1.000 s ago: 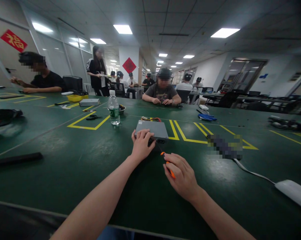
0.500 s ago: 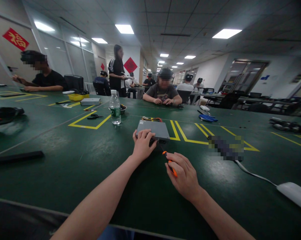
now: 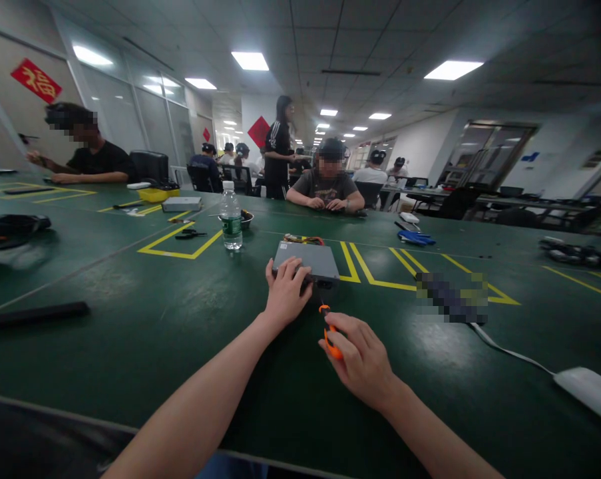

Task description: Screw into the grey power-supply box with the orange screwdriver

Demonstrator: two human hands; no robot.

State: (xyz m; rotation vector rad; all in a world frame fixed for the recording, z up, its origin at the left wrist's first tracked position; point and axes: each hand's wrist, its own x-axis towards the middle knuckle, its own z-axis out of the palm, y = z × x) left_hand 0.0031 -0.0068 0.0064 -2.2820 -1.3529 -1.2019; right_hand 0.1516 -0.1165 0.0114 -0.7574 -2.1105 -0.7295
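Note:
A grey metal computer power supply lies on the green table, its coloured wires bunched at the far side and a dark socket on the near face. My left hand grips its near left corner, fingers over the top and thumb against the front. In my right hand is an orange-and-black screwdriver, pinched by the handle. Its thin shaft points up toward the near face of the power supply. Whether the tip touches anything is too small to tell.
A water bottle stands left of the power supply, before a metal bowl. Farther left lie black pliers. To the right are blue gloves and a blurred-out object with a white cable. A person sits opposite.
My right hand and the screwdriver have shifted slightly left and down, away from the power supply's front face. My left hand stays put. A standing person in the background has moved right.

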